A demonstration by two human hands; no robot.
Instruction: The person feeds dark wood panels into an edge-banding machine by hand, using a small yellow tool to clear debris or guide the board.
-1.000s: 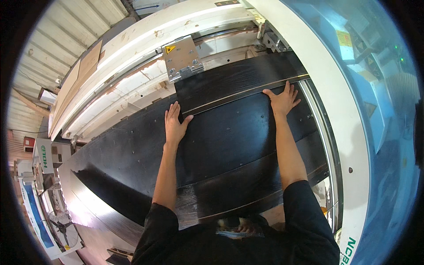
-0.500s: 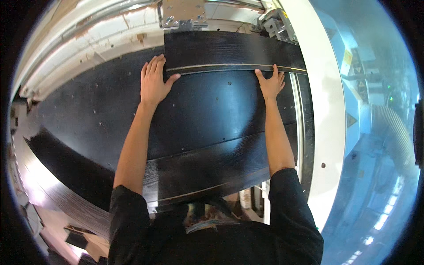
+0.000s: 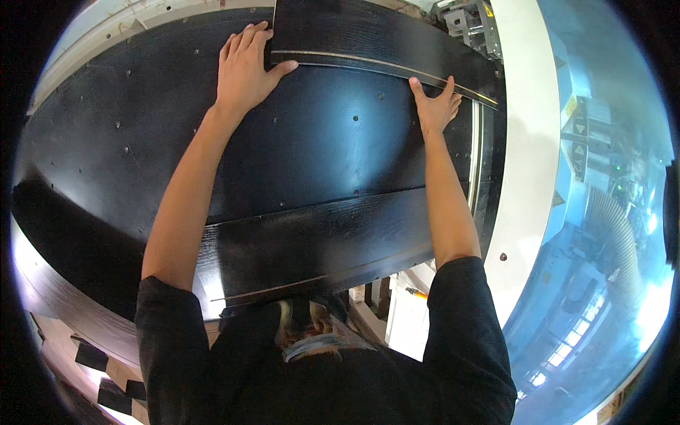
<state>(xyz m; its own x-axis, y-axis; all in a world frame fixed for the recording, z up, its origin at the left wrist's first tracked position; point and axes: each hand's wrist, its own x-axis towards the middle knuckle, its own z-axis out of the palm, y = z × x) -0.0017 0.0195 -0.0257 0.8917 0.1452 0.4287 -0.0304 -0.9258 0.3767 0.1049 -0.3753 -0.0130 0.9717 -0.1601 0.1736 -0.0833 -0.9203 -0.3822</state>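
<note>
While the table (image 3: 304, 159) gleams beside the white beam (image 3: 530, 156) and blue cover (image 3: 567, 312), the left hand (image 3: 243, 74) splays open at the board (image 3: 354, 32)'s corner, right hand (image 3: 435, 112) spread against its near edge.

My black board (image 3: 368, 32) at upper centre shows wood grain and a tan edge (image 3: 333, 55); my lower-frame sleeves (image 3: 467, 304) are black, the far-right cover (image 3: 602, 142) translucent blue.

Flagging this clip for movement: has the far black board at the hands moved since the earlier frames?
No, not visibly: the far black board still meets the upper end of the silver rail; the camera view shifted.
</note>
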